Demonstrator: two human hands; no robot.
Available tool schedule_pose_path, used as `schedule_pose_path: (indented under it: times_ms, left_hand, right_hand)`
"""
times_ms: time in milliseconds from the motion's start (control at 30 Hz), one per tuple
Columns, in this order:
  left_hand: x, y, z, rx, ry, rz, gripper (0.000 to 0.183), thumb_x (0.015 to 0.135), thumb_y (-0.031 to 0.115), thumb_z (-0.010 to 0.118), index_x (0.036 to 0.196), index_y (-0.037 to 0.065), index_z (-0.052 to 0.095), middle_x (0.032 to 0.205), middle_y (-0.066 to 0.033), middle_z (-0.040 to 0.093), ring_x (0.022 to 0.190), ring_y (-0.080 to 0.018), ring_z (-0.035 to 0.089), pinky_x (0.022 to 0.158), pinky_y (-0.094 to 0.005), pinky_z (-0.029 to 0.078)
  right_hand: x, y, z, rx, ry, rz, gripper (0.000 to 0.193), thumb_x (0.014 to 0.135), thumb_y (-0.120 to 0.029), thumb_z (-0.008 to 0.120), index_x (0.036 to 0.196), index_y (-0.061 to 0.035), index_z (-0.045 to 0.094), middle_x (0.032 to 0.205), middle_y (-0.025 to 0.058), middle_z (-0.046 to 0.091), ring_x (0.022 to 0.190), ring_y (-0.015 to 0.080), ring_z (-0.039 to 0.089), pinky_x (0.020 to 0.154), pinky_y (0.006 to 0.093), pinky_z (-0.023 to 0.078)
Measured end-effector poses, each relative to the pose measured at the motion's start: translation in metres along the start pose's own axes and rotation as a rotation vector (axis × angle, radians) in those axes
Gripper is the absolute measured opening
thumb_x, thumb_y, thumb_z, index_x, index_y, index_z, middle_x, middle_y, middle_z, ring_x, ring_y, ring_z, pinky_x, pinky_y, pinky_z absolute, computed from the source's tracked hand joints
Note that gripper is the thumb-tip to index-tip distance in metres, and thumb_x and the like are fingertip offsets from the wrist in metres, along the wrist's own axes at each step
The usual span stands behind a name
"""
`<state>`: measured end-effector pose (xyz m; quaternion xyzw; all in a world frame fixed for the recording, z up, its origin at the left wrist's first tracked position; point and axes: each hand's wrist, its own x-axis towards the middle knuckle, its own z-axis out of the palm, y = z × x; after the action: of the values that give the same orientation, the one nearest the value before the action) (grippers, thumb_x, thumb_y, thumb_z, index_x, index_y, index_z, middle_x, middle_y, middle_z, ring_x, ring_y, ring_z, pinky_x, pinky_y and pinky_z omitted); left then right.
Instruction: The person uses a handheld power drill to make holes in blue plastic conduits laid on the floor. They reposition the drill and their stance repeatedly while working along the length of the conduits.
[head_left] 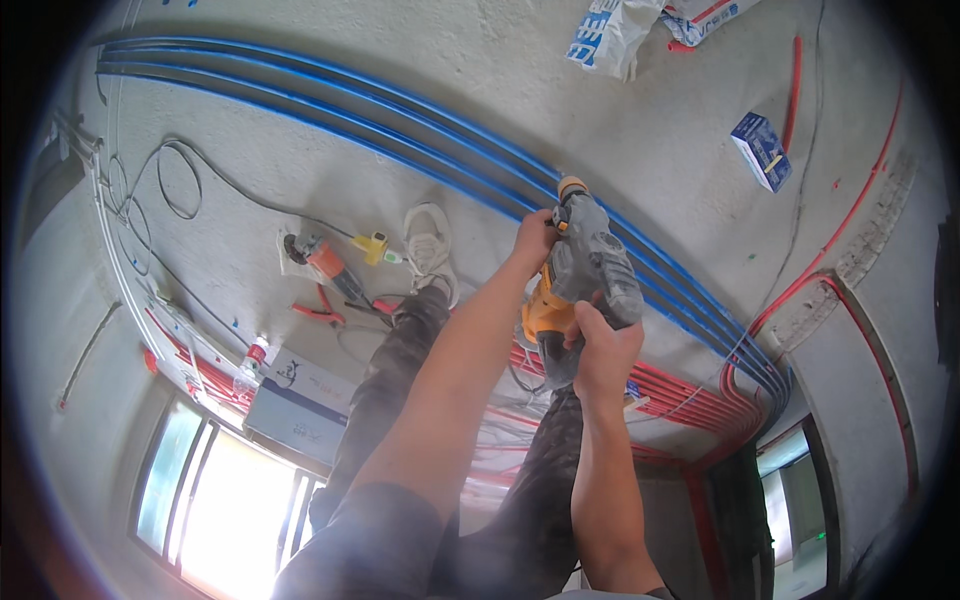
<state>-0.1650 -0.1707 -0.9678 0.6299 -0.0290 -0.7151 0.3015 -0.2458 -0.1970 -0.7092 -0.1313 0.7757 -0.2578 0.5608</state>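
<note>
A grey and yellow rotary hammer drill (590,255) is held over the floor in front of me, its chuck end pointing away. My left hand (537,240) is closed at the left side of its front part, close to the chuck. At the rear end, my right hand (606,350) grips the drill with its fingers partly hidden behind the body. Blue pipes (400,95) run along the floor in a parallel bundle and pass beneath the tool. Whether the drill's tip touches the floor or a pipe, I cannot tell.
Left of my shoe (430,245) lie an orange angle grinder (325,262), red-handled pliers (322,308) and a yellow plug adapter (372,247) on a grey cable. A carton (300,405) and plastic bottle (252,360) stand nearer. Red pipes (680,395), a blue box (760,150) and a white bag (610,40) lie rightward.
</note>
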Motion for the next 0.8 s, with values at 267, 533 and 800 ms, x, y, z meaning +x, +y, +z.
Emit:
schedule_pose_path:
  times_ms: [267,533,800]
  left_hand:
    - [0.005,-0.002,-0.002,0.132,0.009,-0.014,0.021,0.097,0.007,0.069,0.116,-0.001,0.074,0.109,-0.0100,0.075,0.096,-0.0177,0.069,0.085,-0.0360,0.056]
    - [0.027,-0.022,-0.006,0.212,0.128,0.017,0.027,0.090,0.006,0.074,0.114,-0.004,0.069,0.110,-0.0182,0.073,0.102,-0.0267,0.070,0.086,-0.0415,0.055]
    - [0.040,-0.039,-0.011,0.116,0.082,0.019,0.021,0.091,0.005,0.071,0.110,-0.002,0.072,0.101,-0.0130,0.073,0.090,-0.0230,0.070,0.079,-0.0400,0.056]
  right_hand:
    - [-0.001,0.001,0.003,-0.029,-0.022,0.014,0.027,0.089,-0.004,0.075,0.112,0.0024,0.062,0.085,0.0068,0.064,0.060,0.0157,0.062,0.053,0.0322,0.049]
    - [0.009,-0.002,0.008,-0.058,-0.048,0.035,0.025,0.090,-0.004,0.077,0.109,0.0012,0.062,0.084,0.0058,0.063,0.059,0.0143,0.061,0.054,0.0314,0.049]
    - [0.015,-0.006,0.010,-0.053,-0.079,0.054,0.023,0.090,-0.004,0.077,0.108,0.0009,0.063,0.082,0.0045,0.063,0.059,0.0137,0.060,0.054,0.0307,0.048]
